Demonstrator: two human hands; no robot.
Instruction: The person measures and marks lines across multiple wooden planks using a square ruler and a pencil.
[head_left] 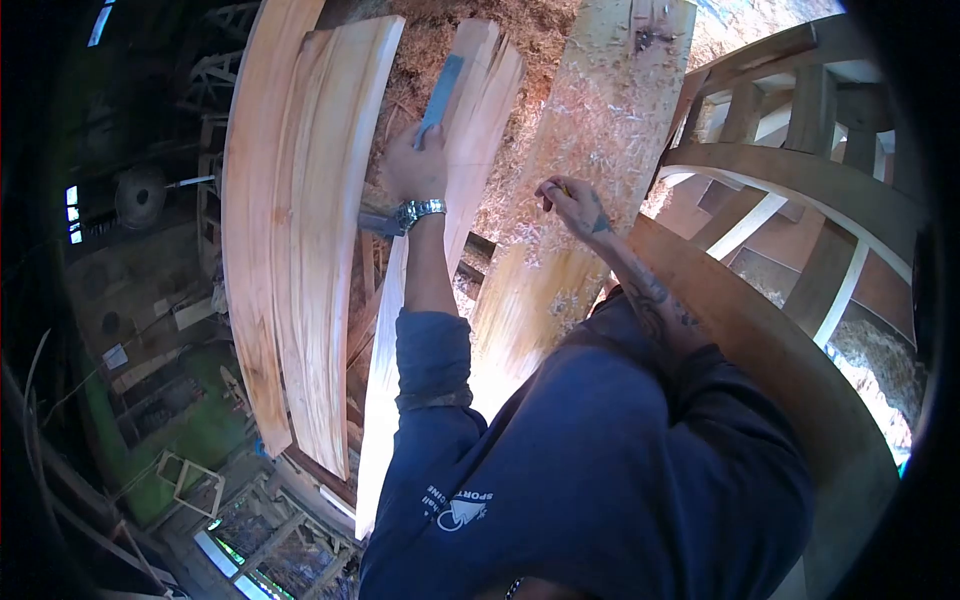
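Note:
My left hand [415, 165], with a metal watch [420, 211] on its wrist, is closed on a flat grey steel ruler [441, 88]. The ruler's far end lies over a rough-ended plank [482, 110], pointing away from me. Whether it is a plain ruler or the blade of a square is hidden by the hand. My right hand [572, 203] is pinched shut above a wide plank [600, 130] strewn with shavings. A small yellowish thing shows between its fingers, too small to name surely.
Two long planks [325, 200] lie at the left. A grey metal bar [380, 222] shows beside my left wrist. Curved slatted wooden frames [790, 160] stand at the right, by a curved wooden panel [770, 310]. Shavings [540, 25] cover the ground, and a fan [140, 197] stands far left.

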